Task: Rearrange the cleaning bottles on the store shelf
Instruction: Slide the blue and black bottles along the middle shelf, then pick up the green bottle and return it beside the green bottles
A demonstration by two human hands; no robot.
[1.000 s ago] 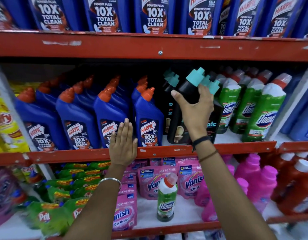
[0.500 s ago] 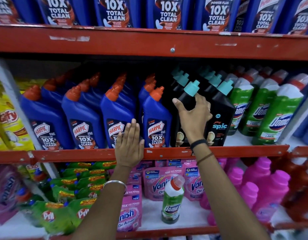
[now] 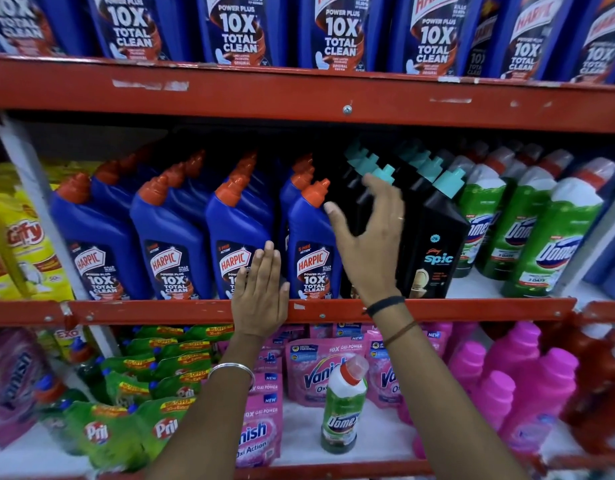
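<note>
The middle shelf (image 3: 472, 311) holds rows of blue Harpic bottles (image 3: 174, 244) with orange caps, black Spic bottles (image 3: 437, 244) with teal caps, and green Domex bottles (image 3: 555, 244). My right hand (image 3: 372, 237) hovers with spread fingers in front of the front-left black bottle (image 3: 354, 209), holding nothing. My left hand (image 3: 261, 292) lies flat, fingers together, against the lower front of a blue Harpic bottle (image 3: 237, 237) and the red shelf edge. A lone green Domex bottle (image 3: 342, 410) stands on the lower shelf.
Large blue Harpic bottles (image 3: 337, 32) fill the top shelf. Yellow Giffy pouches (image 3: 25, 244) sit at the left. Below are green Pril pouches (image 3: 102, 431), pink Vanish pouches (image 3: 316, 372), pink bottles (image 3: 527, 389) and red bottles (image 3: 603, 382).
My right hand set the black bottle down upright into the front row and let go, its fingers now spread apart. My left hand stayed against the Harpic bottle.
</note>
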